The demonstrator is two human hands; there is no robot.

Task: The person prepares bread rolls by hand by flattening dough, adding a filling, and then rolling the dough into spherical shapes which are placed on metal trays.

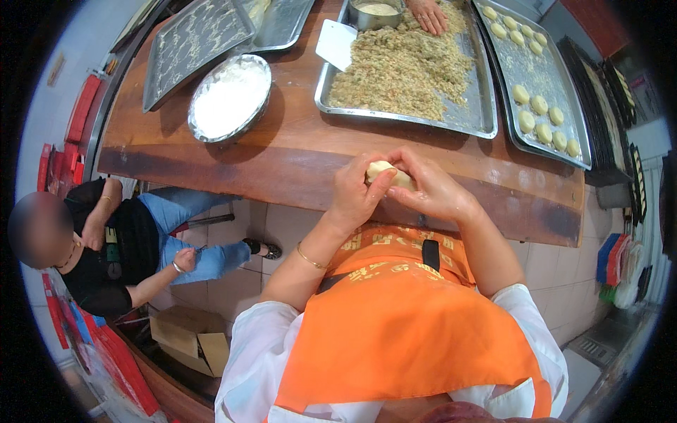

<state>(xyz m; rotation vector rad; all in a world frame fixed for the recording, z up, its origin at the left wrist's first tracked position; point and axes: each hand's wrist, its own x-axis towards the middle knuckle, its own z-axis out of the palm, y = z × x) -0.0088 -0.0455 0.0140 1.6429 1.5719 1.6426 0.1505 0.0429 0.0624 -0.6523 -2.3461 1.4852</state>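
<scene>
A pale piece of dough (pixel 379 168) is cupped between my two hands above the table's front edge. My left hand (pixel 355 194) wraps it from the left, its thumb pressed across the dough. From the other side my right hand (pixel 436 189) curls its fingers around the same piece. Much of the dough is hidden by my fingers, so its full shape cannot be made out. Just beyond my hands lies a metal tray (pixel 405 121) heaped with crumbly, golden-brown filling (pixel 402 67).
Another person's hand (pixel 429 15) rests on the filling, near a round metal tin (pixel 375 15) and a white scraper (pixel 336 44). Rounded dough pieces (pixel 539 105) sit on the right tray (pixel 550 67). Leftward are a flour bowl (pixel 229 97), a floury tray (pixel 197 46) and a seated person (pixel 127 240).
</scene>
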